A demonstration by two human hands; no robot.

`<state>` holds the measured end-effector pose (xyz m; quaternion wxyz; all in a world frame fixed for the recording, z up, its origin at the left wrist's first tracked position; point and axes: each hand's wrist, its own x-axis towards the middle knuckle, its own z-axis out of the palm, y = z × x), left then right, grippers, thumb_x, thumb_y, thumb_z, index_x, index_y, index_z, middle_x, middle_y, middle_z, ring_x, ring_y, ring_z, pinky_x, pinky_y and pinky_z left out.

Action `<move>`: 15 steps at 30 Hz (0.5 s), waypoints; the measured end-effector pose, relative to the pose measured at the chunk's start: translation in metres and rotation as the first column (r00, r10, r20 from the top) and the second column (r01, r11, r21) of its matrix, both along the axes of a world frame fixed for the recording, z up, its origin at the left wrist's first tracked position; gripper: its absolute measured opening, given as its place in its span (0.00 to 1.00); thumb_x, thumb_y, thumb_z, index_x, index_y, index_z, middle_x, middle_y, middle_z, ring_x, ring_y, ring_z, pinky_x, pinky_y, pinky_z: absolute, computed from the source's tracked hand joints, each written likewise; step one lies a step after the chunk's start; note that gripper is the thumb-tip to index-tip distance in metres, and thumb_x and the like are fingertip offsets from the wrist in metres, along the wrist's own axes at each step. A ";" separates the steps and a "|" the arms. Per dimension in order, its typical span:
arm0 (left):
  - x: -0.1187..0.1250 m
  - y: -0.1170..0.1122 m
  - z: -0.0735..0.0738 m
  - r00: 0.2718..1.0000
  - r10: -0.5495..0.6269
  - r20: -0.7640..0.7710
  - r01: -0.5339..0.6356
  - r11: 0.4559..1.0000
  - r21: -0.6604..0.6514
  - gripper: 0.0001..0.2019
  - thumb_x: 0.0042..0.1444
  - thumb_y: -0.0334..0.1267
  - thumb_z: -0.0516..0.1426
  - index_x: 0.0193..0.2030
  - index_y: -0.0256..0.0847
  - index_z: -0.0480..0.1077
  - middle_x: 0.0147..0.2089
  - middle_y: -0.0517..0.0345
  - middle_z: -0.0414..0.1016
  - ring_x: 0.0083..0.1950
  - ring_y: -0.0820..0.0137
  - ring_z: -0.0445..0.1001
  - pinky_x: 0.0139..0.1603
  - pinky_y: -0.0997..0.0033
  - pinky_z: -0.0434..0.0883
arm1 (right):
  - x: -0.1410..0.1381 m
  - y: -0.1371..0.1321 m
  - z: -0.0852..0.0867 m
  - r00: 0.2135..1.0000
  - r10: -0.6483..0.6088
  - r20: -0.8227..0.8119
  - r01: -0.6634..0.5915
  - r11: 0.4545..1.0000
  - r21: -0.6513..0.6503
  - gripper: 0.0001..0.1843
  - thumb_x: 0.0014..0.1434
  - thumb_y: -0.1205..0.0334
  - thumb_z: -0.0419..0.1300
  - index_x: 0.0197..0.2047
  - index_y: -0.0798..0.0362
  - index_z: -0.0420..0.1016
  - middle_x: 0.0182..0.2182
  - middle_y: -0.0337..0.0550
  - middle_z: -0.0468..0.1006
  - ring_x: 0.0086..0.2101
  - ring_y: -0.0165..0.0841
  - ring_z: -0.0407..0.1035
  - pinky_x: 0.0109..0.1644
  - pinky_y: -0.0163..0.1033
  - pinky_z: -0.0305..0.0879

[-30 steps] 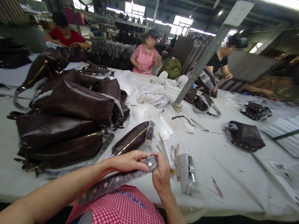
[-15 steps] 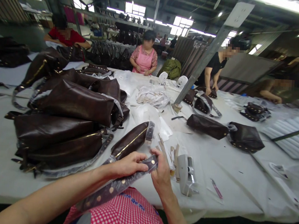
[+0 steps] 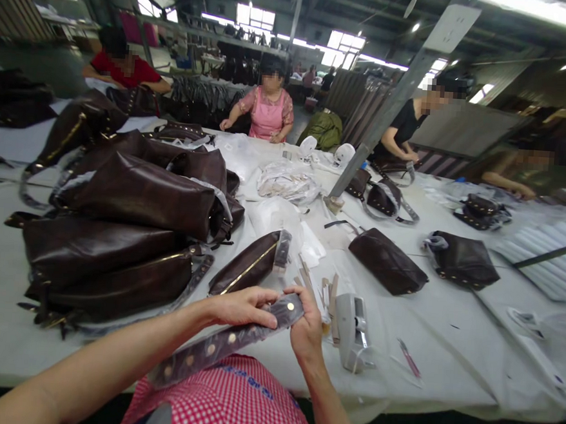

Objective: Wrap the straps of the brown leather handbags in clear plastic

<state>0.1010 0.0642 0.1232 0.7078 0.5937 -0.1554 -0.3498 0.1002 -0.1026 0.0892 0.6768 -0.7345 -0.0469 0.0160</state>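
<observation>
In front of my apron, a dark bag strap point(image 3: 225, 342) with gold studs and clear plastic film over it runs up from lower left. My left hand point(image 3: 244, 307) grips it from above, the thumb lying along the strap. At the strap's upper end my right hand point(image 3: 307, 323) is closed round it, fingers curled over the edge. Just beyond my hands lies a dark brown leather bag point(image 3: 248, 261) with a gold zip. Part of the strap is hidden behind my left forearm.
A pile of brown leather bags point(image 3: 134, 189) fills the table's left side. To my right stand a grey tape dispenser point(image 3: 354, 333), a pink-handled cutter point(image 3: 411, 360) and paper strips point(image 3: 328, 293). More bags point(image 3: 389, 261) lie beyond a slanted metal post point(image 3: 387, 103). Several co-workers point(image 3: 270, 111) are around the table.
Both hands keep their hold on the strap, which has shifted slightly. Across the table, a bag on the right has turned and moved apart from its neighbour. The pink-aproned co-worker has reached an arm sideways.
</observation>
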 end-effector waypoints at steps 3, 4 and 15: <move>-0.003 -0.001 0.003 0.999 0.016 0.039 -0.016 1.000 0.019 0.13 0.52 0.41 0.60 0.41 0.36 0.68 0.32 0.62 0.65 0.30 0.77 0.62 0.30 0.79 0.61 | -0.004 0.009 -0.005 0.981 -0.024 -0.195 0.072 0.966 0.248 0.11 0.45 0.65 0.54 0.35 0.51 0.68 0.22 0.33 0.68 0.21 0.28 0.61 0.25 0.32 0.57; -0.005 -0.002 0.003 0.999 0.023 0.037 -0.024 0.999 0.038 0.12 0.53 0.41 0.59 0.41 0.36 0.68 0.31 0.63 0.64 0.29 0.77 0.61 0.28 0.79 0.60 | -0.004 0.010 -0.007 0.969 -0.025 -0.244 0.100 0.948 0.302 0.10 0.46 0.64 0.55 0.35 0.51 0.67 0.22 0.32 0.67 0.21 0.28 0.61 0.24 0.31 0.57; 0.000 -0.010 -0.008 0.977 0.131 0.168 -0.167 0.961 0.219 0.12 0.53 0.45 0.57 0.37 0.38 0.67 0.28 0.63 0.65 0.26 0.75 0.63 0.24 0.78 0.61 | 0.014 -0.018 -0.002 0.769 0.393 0.504 -0.008 0.794 -0.607 0.17 0.56 0.71 0.49 0.46 0.51 0.72 0.38 0.47 0.74 0.42 0.38 0.69 0.46 0.43 0.68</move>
